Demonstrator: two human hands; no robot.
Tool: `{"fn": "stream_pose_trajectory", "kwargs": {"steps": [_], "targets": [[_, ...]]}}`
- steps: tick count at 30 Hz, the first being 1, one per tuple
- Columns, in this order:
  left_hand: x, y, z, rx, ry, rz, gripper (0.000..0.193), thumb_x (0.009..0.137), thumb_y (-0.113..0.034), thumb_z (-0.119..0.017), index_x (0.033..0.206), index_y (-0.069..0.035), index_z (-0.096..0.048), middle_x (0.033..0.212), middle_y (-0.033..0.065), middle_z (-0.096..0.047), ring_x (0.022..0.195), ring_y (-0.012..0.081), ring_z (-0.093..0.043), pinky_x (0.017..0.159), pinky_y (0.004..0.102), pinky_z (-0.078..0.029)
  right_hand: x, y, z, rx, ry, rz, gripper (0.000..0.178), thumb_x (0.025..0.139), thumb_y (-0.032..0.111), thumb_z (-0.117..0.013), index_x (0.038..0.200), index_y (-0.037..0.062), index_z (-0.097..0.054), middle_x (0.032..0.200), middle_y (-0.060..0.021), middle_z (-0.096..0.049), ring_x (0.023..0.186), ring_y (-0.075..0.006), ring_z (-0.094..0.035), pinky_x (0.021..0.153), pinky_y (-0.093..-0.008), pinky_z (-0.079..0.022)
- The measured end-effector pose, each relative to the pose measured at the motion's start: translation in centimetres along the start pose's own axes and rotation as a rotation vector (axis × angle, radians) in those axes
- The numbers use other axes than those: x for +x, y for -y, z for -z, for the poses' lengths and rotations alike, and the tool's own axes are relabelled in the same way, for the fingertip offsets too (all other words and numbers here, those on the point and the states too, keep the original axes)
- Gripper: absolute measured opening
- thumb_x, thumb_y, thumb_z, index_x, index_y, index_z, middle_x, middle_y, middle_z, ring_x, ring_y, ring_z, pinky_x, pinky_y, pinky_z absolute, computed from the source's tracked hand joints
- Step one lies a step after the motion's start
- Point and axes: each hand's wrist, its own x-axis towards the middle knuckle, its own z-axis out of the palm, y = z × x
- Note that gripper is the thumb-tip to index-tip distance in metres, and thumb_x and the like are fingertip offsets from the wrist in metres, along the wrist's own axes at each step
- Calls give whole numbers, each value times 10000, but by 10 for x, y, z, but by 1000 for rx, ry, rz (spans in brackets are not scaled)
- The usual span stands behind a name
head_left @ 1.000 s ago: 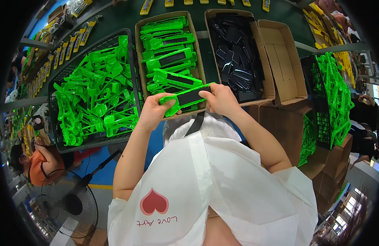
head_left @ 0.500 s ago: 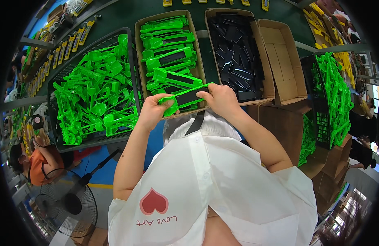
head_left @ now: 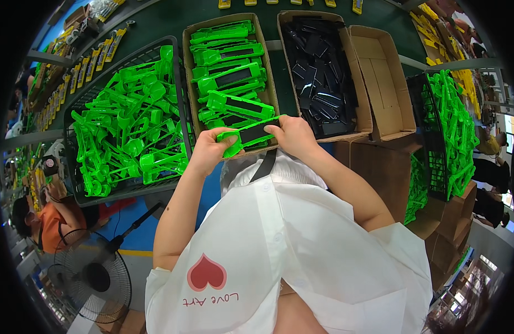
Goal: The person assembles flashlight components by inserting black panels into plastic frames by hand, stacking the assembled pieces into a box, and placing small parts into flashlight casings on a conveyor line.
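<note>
Between my hands is a long green plastic frame with a black panel [head_left: 252, 133] lying in it, held over the near end of a cardboard box. My left hand [head_left: 208, 151] grips its scooped left end, thumb on top. At the other end, my right hand [head_left: 297, 137] has its fingers around the far edge and its thumb pressed on the black panel. Under and beyond the piece, the cardboard box [head_left: 272, 78] holds stacked green frames [head_left: 229, 53], several with black panels in them. Loose glossy black panels [head_left: 321, 72] fill another box to the right.
A dark plastic basket [head_left: 183, 92] heaped with green frames [head_left: 137, 119] stands at left. At right are a shallow cardboard box [head_left: 382, 83] and another basket [head_left: 435, 145] of green frames. A black fan [head_left: 98, 275] stands lower left, near a person in orange [head_left: 53, 225].
My right hand has shifted slightly left with its end of the green frame, thumb still on the black panel. My left hand has barely moved.
</note>
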Motion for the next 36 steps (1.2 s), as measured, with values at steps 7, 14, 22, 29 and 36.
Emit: {"fn": "stream_pose_trajectory", "kwargs": {"steps": [7,14,22,29,36], "targets": [[5,15,8,-48,3,-21,172,820,-23,-526,984,20,-554,811,103,-593,693,206,-606,584,294,-502,-1,7,3,-110,-11,-1,449,743,417,-583,678,-26,-554,610,-187,-575,616,-325,-590,559,-395,-472],[-2,9,-5,-97,-83,-23,161,829,-23,-508,974,37,-540,782,117,-591,677,202,-606,536,271,-467,-4,3,14,-18,-66,56,443,723,437,-598,630,8,-539,554,-153,-550,532,-324,-556,483,-394,-439],[-1,8,-2,57,-13,-73,153,821,-48,-533,947,37,-548,757,109,-600,610,181,-587,520,266,-447,-19,20,25,-103,-8,-27,432,740,414,-592,635,-3,-555,569,-156,-560,566,-310,-574,522,-391,-452],[-4,8,5,-16,134,-102,183,817,-90,-554,960,24,-553,761,109,-608,661,195,-605,527,271,-453,-19,14,7,-85,-54,-63,421,744,394,-594,656,-16,-556,563,-166,-554,597,-320,-577,555,-392,-458],[0,20,13,-46,168,-93,182,828,-60,-526,984,32,-545,822,121,-606,683,205,-617,549,252,-454,-27,26,6,-282,-86,-50,396,708,382,-638,690,-2,-539,567,-150,-555,531,-298,-566,501,-369,-441]]}}
